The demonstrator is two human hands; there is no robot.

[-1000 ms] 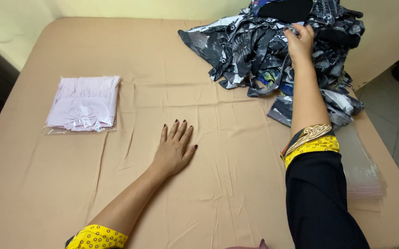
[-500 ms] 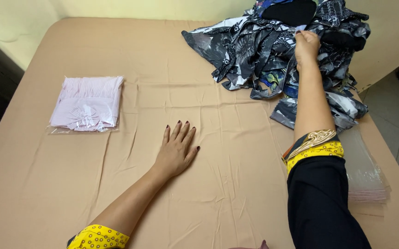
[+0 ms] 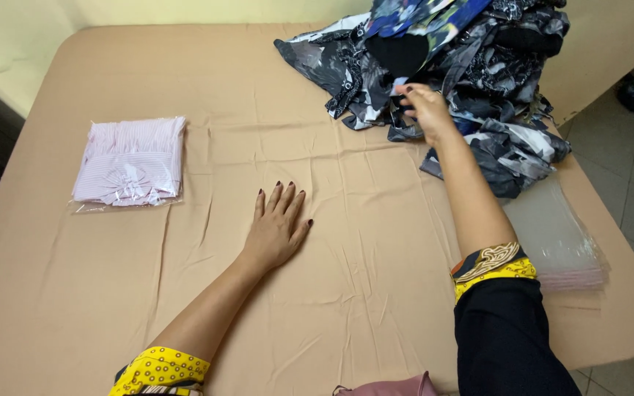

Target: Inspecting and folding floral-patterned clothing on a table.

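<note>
Head view: right hand (image 3: 425, 108) has drawn back leftward, fingers now pinching dark cloth at the near edge of the patterned garment heap (image 3: 478, 66), far right. Left hand (image 3: 276, 229) stays flat, open, holding nothing, on the tan table cover (image 3: 273, 103); bagged pink garment (image 3: 132, 161) lies left.

You cannot see the top of the heap of dark patterned clothes (image 3: 471, 66); the upper edge cuts it off. Your right hand (image 3: 425, 111) buries its fingertips in that cloth, so its grip stays unclear. The stack of clear plastic bags (image 3: 551, 235) runs partly under the heap and behind your forearm. Both your sleeves leave the picture at the bottom, as does a pink thing (image 3: 386, 386) too cropped to identify.
</note>
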